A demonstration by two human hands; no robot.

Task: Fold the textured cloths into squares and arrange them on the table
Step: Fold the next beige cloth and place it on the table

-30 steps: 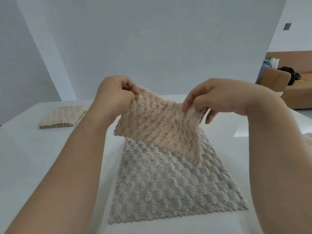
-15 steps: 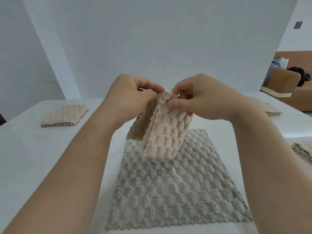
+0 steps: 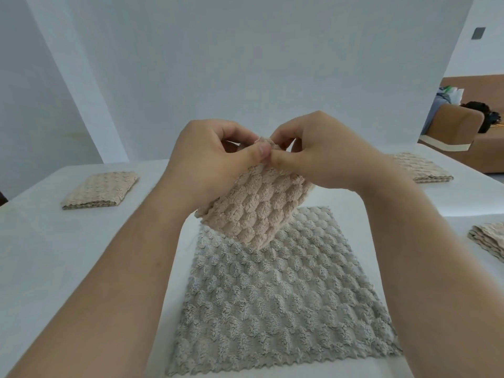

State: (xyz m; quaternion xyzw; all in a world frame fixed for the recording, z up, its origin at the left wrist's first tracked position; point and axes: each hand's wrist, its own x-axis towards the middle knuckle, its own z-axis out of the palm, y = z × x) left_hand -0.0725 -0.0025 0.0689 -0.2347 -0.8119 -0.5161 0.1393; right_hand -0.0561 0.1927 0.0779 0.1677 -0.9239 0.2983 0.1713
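I hold a beige textured cloth (image 3: 253,205), folded into a small thick square, in the air above the table. My left hand (image 3: 212,159) and my right hand (image 3: 316,151) meet at its top edge, and both pinch that edge between thumb and fingers. The folded cloth hangs down tilted over the far end of a grey textured cloth (image 3: 275,296), which lies flat and unfolded on the white table (image 3: 54,255) right below my arms.
A folded beige cloth (image 3: 101,190) lies at the far left of the table. Another folded one (image 3: 421,167) lies at the far right, and a stack of folded cloths (image 3: 489,240) sits at the right edge. A brown sofa (image 3: 463,126) stands beyond the table.
My hands came together, bringing the two ends of the beige cloth against each other. The wide strip is now a doubled small square hanging from both pinches.
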